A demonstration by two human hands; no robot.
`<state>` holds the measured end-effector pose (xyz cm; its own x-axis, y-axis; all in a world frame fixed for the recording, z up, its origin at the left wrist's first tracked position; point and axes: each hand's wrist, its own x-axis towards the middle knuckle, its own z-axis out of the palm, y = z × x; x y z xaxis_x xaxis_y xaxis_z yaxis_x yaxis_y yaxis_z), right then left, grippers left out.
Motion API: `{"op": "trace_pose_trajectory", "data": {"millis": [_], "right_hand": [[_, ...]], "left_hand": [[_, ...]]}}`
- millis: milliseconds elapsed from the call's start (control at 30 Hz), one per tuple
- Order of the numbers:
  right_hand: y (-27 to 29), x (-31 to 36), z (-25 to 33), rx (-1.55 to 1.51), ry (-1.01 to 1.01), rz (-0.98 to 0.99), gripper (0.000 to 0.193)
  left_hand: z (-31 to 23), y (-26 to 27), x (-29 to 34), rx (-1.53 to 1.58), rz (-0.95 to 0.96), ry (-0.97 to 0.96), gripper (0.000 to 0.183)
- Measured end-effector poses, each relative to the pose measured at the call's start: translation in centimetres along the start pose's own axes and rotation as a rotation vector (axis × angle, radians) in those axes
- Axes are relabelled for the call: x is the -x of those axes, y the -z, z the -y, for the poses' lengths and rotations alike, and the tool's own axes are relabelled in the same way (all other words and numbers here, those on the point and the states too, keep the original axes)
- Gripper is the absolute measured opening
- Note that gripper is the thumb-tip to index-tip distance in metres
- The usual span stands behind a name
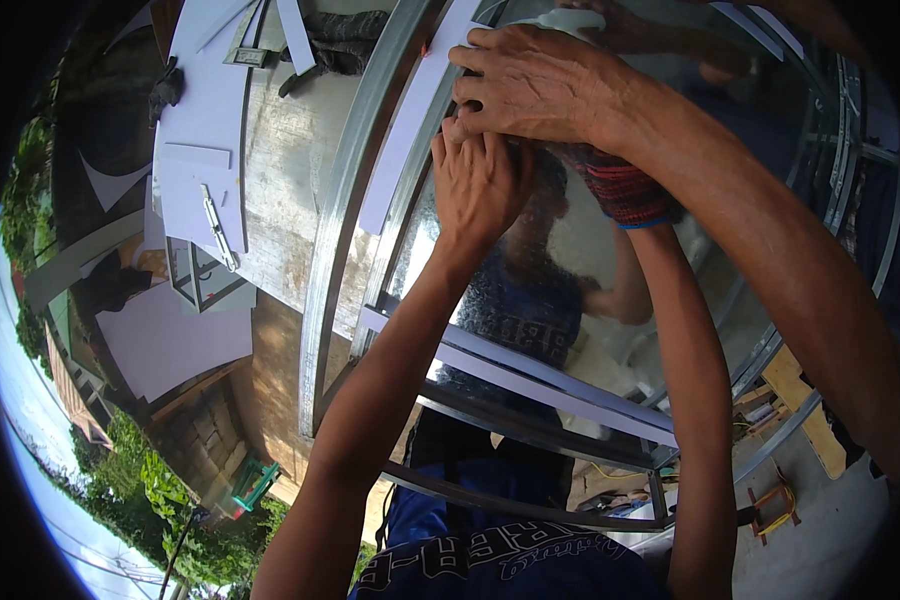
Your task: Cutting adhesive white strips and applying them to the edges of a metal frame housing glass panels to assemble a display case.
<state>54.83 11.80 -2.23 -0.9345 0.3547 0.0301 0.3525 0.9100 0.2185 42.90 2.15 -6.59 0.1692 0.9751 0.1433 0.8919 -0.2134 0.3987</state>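
Observation:
My bare left hand (482, 185) bends its fingers at the inner rail of a metal frame (342, 200), beside a white strip (410, 135). Its fingertips are partly hidden, so what they grip cannot be made out. A red and black knit glove covers my right hand (628, 190), which is over the shiny panel (610, 345) inside the frame; its fingers are hidden under another person's forearm. That person's hand (540, 85) spreads over the same rail, just beyond my left fingers. The panel mirrors arms and a dark shirt.
On the worktable (285, 160) at left lie a white sheet (200, 90), a utility knife (215, 225), a square (245, 45) and dark cloth (345, 40). Another white strip (555, 390) runs along the near rail. A green tool (257, 485) sits lower left; a yellowish board (805, 410) leans right.

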Motion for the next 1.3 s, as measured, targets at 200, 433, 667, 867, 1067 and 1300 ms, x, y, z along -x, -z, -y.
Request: {"op": "trace_pose_trajectory", "data": {"millis": [200, 433, 667, 867, 1067, 1300], "right_hand": [[0.7, -0.1, -0.2, 0.011, 0.009, 0.006, 0.023], [-0.6, 1.1, 0.2, -0.025, -0.064, -0.097, 0.022], [-0.4, 0.7, 1.4, -0.057, -0.146, -0.114, 0.021], [-0.7, 1.4, 1.6, -0.089, -0.215, -0.127, 0.021], [-1.1, 1.5, 2.2, -0.121, -0.287, -0.138, 0.021], [-1.3, 2.2, 3.0, -0.160, -0.373, -0.154, 0.022]], "left_hand": [[-0.1, 0.2, -0.1, -0.009, -0.022, -0.006, 0.049], [-0.1, 0.0, -0.2, -0.002, -0.027, -0.012, 0.047], [0.0, -0.1, -0.1, 0.011, -0.033, -0.013, 0.044], [0.1, -0.3, -0.2, -0.081, -0.138, -0.085, 0.043], [0.0, -0.1, -0.2, -0.051, -0.082, -0.053, 0.043], [0.2, -0.5, -0.1, -0.074, -0.125, -0.063, 0.042]]}}
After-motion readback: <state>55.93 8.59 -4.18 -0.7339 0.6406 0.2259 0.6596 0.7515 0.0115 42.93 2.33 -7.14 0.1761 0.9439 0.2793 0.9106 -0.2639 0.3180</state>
